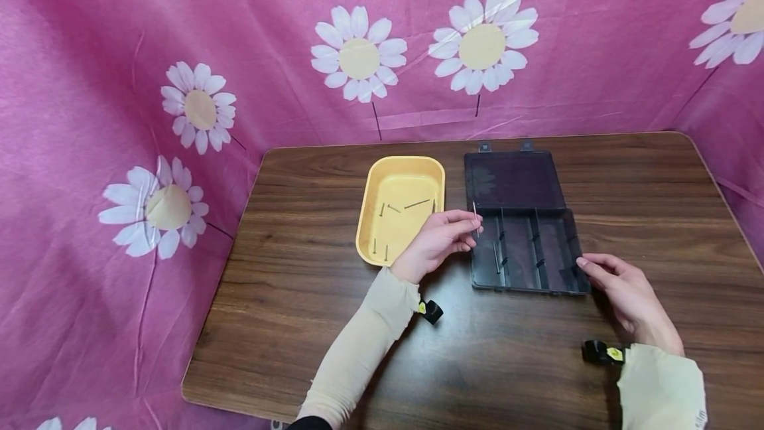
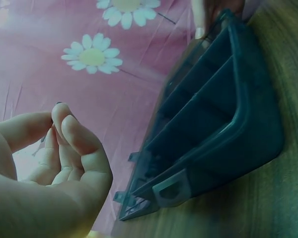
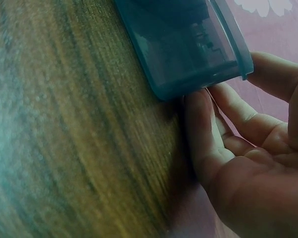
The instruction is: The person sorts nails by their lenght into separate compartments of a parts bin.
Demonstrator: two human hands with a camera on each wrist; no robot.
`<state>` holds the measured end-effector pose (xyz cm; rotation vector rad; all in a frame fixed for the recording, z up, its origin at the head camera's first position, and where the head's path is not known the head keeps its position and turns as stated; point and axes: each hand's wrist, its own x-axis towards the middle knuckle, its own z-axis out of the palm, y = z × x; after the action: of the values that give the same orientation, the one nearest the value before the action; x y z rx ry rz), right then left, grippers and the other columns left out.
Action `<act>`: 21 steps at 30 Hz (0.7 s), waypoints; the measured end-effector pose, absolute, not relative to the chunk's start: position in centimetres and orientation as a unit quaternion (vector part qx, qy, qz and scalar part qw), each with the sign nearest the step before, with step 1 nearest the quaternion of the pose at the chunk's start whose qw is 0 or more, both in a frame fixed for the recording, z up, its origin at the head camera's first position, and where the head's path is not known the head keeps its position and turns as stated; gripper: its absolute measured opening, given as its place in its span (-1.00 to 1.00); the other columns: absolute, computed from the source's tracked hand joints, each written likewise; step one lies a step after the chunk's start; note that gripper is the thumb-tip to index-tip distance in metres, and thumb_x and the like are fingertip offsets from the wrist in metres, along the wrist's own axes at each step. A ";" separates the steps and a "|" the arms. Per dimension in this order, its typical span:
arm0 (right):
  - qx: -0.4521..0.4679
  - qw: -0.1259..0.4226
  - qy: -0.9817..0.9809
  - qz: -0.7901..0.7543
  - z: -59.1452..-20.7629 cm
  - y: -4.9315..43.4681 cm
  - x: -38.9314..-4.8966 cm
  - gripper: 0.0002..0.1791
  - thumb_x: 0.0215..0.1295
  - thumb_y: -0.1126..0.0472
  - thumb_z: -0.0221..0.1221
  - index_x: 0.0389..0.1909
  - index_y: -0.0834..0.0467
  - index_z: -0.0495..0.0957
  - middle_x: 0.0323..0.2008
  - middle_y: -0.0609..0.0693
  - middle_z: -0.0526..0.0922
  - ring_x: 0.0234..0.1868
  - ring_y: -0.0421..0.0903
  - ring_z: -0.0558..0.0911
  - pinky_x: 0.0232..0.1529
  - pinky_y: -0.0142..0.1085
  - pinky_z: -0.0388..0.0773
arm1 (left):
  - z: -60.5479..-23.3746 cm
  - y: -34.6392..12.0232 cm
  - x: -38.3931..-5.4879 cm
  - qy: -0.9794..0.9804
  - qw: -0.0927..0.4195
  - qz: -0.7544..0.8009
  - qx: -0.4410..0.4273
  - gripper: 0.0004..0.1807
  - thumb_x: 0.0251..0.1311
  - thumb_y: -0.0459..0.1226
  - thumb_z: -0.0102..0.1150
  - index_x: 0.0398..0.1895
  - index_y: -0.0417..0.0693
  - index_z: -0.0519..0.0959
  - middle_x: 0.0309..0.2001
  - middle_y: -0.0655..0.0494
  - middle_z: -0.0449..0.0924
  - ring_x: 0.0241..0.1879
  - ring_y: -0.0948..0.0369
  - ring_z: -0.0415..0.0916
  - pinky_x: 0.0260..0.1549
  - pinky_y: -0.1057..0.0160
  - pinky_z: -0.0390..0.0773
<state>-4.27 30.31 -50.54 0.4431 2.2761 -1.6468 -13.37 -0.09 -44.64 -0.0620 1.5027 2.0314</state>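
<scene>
My left hand [image 1: 438, 241] pinches a thin metal nail [image 1: 475, 210] between thumb and fingertips, above the left side of a dark, see-through compartment box [image 1: 519, 287]. In the left wrist view the fingers [image 2: 84, 136] are bent together and mostly hide the nail. My right hand [image 1: 623, 287] holds the box's right wall, thumb at the rim and other fingers against the outside. The box lies with its lid [image 1: 513, 181] folded back, and one nail [image 1: 496, 259] is in its left column. Left of it, a yellow tray [image 1: 362, 234] holds several loose nails [image 1: 416, 204].
Everything stands on a brown wood-grain table [image 1: 286, 271]. Behind and to the left hangs a pink cloth [image 1: 268, 38] printed with white daisies. The tray and the box sit side by side, a narrow strip of table between them.
</scene>
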 end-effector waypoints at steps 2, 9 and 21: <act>0.154 0.148 0.793 -0.571 -50.5 30.3 -4.3 -0.52 0.19 -0.09 0.06 0.03 0.11 0.37 -0.23 -0.47 0.36 -0.28 -0.61 0.42 -0.34 -0.67 0.40 | -44.7 0.2 -13.2 0.569 0.305 0.764 -0.023 -0.65 0.14 -0.42 0.05 -0.02 -0.46 0.40 -0.45 0.10 0.56 -0.70 0.34 0.42 -0.65 0.46 0.46; 0.153 0.153 0.792 -0.571 -50.5 30.4 -4.2 -0.51 0.20 -0.10 0.05 0.04 0.11 0.37 -0.22 -0.46 0.36 -0.27 -0.60 0.41 -0.34 -0.66 0.41 | -44.8 0.9 -12.7 0.585 0.299 0.753 -0.028 -0.71 0.11 -0.42 0.08 -0.09 -0.41 0.48 -0.47 0.11 0.57 -0.71 0.34 0.40 -0.66 0.47 0.44; 0.150 0.152 0.802 -0.558 -50.5 30.5 -4.2 -0.47 0.19 -0.14 0.04 0.06 0.12 0.35 -0.22 -0.46 0.35 -0.28 -0.61 0.41 -0.34 -0.66 0.41 | -45.8 1.8 -12.4 0.599 0.291 0.745 -0.038 -0.66 0.11 -0.42 0.08 -0.06 -0.47 0.43 -0.50 0.18 0.56 -0.72 0.35 0.38 -0.66 0.49 0.42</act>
<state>-4.21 30.46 -50.54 0.4290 2.3005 -1.6017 -12.37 1.77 -45.77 -0.1014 1.5968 1.9858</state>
